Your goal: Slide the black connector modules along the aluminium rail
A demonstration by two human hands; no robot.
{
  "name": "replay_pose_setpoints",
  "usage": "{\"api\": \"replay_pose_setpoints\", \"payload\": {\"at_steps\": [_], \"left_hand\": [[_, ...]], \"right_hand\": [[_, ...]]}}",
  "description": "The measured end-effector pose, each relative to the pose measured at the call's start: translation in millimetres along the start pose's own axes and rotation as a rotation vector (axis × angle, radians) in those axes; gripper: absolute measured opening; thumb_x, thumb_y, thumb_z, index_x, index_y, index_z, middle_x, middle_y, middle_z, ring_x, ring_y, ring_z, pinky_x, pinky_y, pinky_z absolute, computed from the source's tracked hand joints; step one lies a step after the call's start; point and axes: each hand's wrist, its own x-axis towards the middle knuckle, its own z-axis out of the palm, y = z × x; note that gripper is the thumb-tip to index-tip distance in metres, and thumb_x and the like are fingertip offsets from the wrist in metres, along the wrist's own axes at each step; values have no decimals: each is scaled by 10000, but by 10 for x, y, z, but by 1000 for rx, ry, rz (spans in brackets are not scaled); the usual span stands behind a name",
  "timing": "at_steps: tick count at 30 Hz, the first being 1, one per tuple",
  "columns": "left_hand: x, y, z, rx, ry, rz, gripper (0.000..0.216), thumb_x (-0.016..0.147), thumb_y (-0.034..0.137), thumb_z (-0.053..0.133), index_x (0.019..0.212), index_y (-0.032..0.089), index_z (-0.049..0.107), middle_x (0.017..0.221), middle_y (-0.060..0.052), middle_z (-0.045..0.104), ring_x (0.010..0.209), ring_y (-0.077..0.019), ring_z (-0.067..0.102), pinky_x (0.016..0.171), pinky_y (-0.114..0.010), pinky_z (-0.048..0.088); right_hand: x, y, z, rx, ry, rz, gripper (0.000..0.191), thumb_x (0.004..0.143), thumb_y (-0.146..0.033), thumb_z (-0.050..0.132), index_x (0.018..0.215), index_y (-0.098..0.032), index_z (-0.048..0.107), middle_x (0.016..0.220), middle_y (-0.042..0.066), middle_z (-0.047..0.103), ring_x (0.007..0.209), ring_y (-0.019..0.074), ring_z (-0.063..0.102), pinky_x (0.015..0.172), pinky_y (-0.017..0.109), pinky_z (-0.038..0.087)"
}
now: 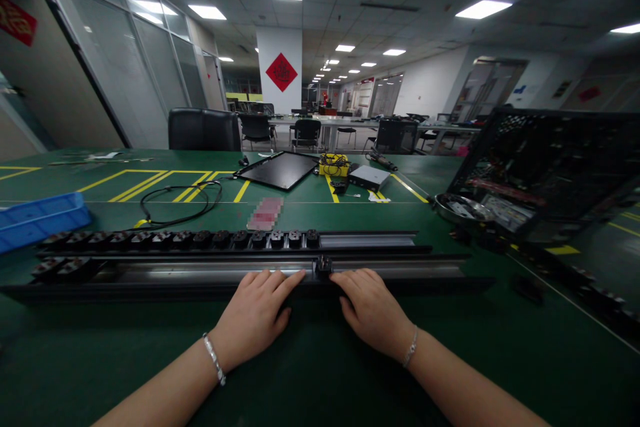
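Just in front of me, a long black-edged metal channel (210, 272) lies across the green table. A small black socket module (324, 267) sits in it right of the middle. My left hand (255, 313) rests on the near edge of the channel, fingers stretched out, its index fingertip a little left of this module. From the other side, the index fingertip of my right hand (373, 310) touches or nearly touches the module; the fingers are extended, not wrapped round it. More modules (75, 268) sit at the channel's left end. Behind it, a second channel (367, 240) holds a row of several modules.
A blue bin (45, 219) stands at the left edge. Further back are a black cable (183, 220), a dark flat panel (283, 170), a yellow object with wires (334, 165) and a grey box (370, 177). An open computer case (565, 173) stands at right, beside a round metal dish (463, 208).
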Motion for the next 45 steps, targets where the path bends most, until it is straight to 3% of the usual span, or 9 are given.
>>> {"api": "replay_pose_setpoints", "payload": {"at_steps": [14, 45], "left_hand": [[3, 1, -3, 6, -7, -1, 619, 798, 195, 531, 1374, 292, 328, 1095, -35, 572, 978, -219, 491, 838, -371, 338], [2, -3, 9, 9, 6, 3, 621, 800, 195, 516, 1380, 295, 320, 1111, -47, 573, 986, -219, 504, 849, -375, 347]], "right_hand": [[-3, -2, -11, -102, -17, -14, 380, 829, -133, 430, 1190, -186, 538, 1064, 81, 629, 937, 203, 539, 879, 379, 378], [-2, 39, 2, -50, -6, 2, 365, 818, -116, 438, 1159, -196, 541, 1016, 69, 628, 943, 185, 547, 856, 356, 404]]}}
